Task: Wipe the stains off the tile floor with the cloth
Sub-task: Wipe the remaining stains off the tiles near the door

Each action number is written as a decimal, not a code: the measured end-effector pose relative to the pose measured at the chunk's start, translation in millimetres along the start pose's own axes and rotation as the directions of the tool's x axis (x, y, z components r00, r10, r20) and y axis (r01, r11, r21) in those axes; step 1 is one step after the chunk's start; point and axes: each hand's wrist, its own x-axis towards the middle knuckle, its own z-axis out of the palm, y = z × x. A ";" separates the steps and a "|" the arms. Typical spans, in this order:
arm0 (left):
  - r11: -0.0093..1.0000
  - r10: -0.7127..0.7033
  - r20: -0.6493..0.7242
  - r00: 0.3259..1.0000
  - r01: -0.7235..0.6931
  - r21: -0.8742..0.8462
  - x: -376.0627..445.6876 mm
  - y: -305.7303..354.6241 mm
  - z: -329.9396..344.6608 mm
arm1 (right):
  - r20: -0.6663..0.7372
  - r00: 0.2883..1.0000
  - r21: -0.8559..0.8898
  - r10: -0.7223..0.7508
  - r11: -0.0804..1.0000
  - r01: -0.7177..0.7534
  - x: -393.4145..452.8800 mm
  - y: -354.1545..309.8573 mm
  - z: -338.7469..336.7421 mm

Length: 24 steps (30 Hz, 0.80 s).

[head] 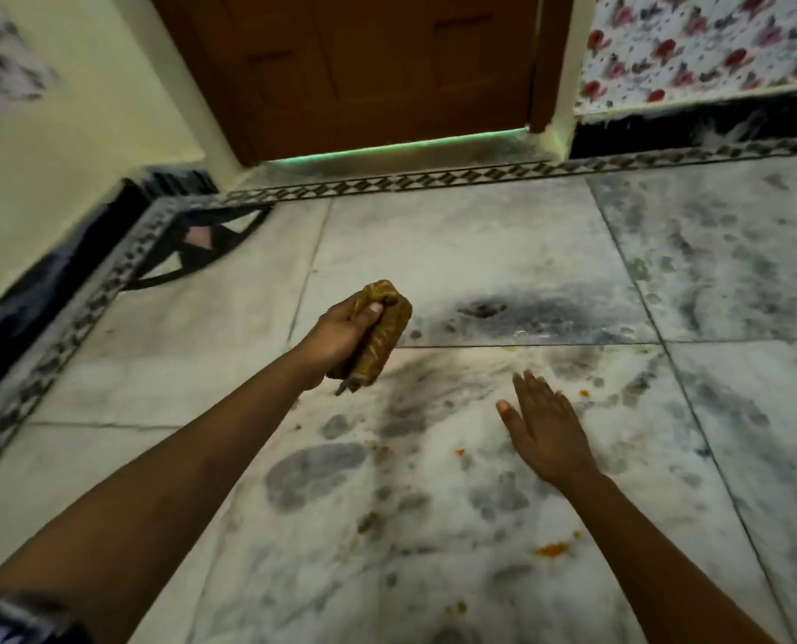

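Above stained floor (433, 457), left hand (340, 330) grips cloth (382, 337).

Tally from my headset feed: two hands, one cloth, one door.

I count one bare left hand (340, 334), one bare right hand (545, 429), one bunched mustard-yellow patterned cloth (380, 337), one brown wooden panelled door (364, 67), and at least five small orange food stains (552, 548) on the grey-veined white marble tile floor (480, 244).
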 end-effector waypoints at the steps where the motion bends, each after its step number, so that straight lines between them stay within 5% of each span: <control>1: 1.000 -0.014 -0.012 1.000 0.015 0.013 -11.8 -5.1 -9.6 | 0.016 1.000 -0.013 -0.005 1.000 0.005 -4.6 -4.1 3.7; 5: 0.997 -0.035 -0.107 0.994 0.042 0.060 -57.1 -36.7 -34.3 | 0.118 0.993 -0.120 0.014 0.993 0.000 -23.1 -18.6 21.8; 8: 0.960 -0.011 -0.188 0.982 0.063 0.272 -75.8 -66.2 -31.2 | 0.169 0.986 -0.210 0.010 0.977 0.027 -32.2 -21.5 32.6; 12: 0.784 0.037 -0.231 0.972 0.115 0.609 -82.5 -112.7 -17.5 | 0.140 0.990 -0.263 -0.002 0.964 0.039 -37.1 -16.0 48.7; 17: 0.657 -0.069 -0.083 0.994 0.108 0.746 -80.4 -166.8 18.9 | 0.113 0.993 -0.258 -0.042 0.963 0.071 -41.0 -5.8 67.1; 24: 0.561 -0.079 -0.152 0.985 0.170 0.810 -7.8 -166.1 39.8 | 0.061 0.994 -0.316 -0.094 0.943 0.108 -39.5 -0.8 79.5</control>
